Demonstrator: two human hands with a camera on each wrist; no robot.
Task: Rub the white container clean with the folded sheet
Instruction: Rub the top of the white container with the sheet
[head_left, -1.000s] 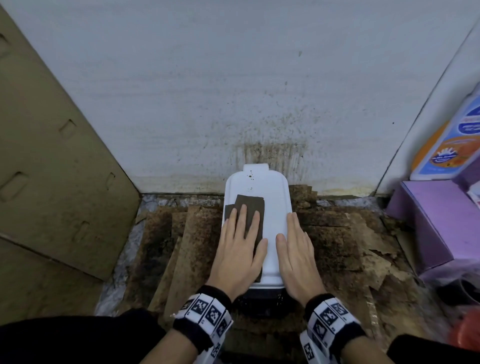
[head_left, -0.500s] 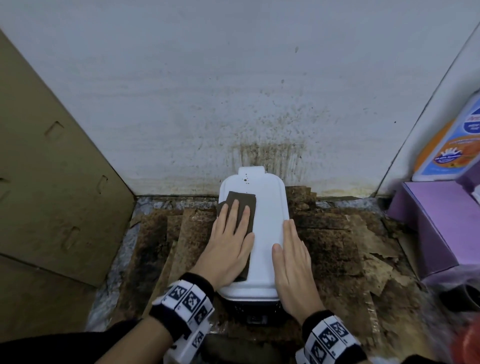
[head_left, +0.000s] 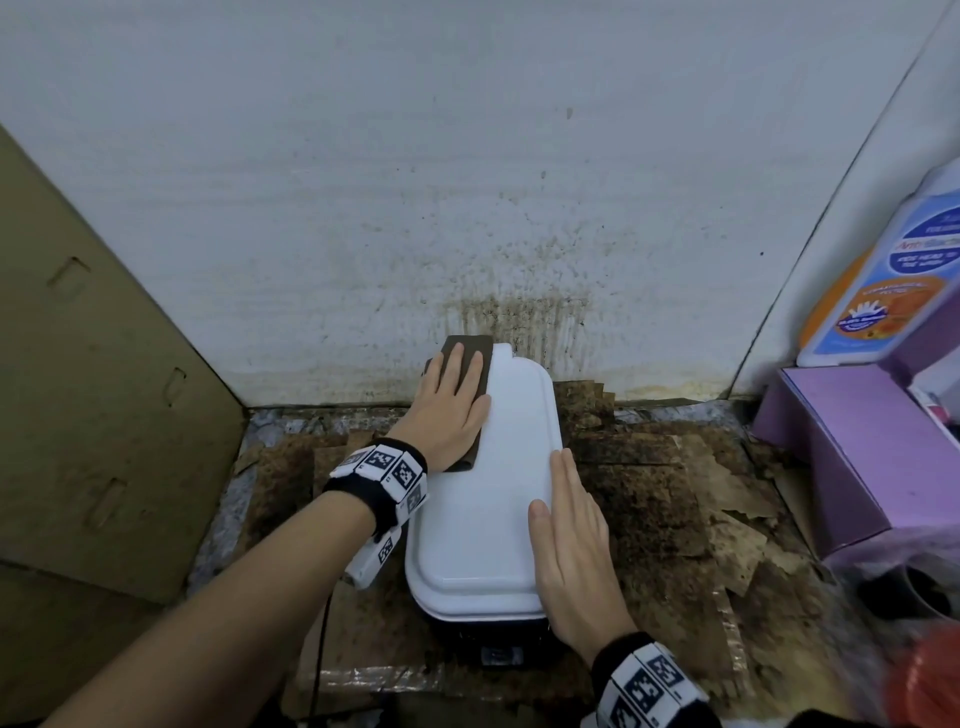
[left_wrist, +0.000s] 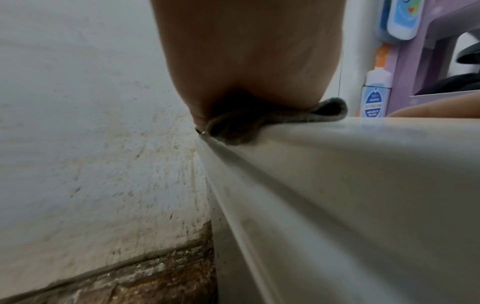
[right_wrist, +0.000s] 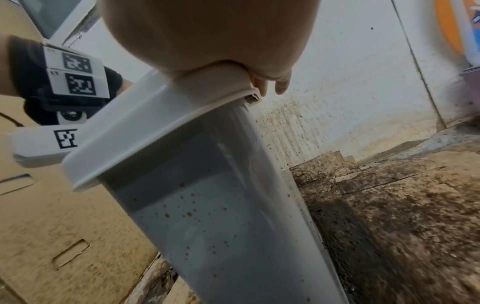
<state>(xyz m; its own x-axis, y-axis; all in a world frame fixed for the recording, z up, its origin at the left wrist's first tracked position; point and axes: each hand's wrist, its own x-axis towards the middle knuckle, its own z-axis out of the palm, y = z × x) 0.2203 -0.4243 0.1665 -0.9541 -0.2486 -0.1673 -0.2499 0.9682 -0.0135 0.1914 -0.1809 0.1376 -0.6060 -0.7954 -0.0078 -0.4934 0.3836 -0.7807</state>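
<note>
Left hand (head_left: 447, 410), fingers flat, presses the folded brown sheet (head_left: 470, 349) at the white plastic container's (head_left: 488, 499) far-left lid corner, right hand (head_left: 571, 551) flat steadying; lid looks clean, speckled sides remain.

Stained cardboard-covered floor (head_left: 675, 499) under white container (head_left: 498, 499), purple box (head_left: 852, 447)
</note>
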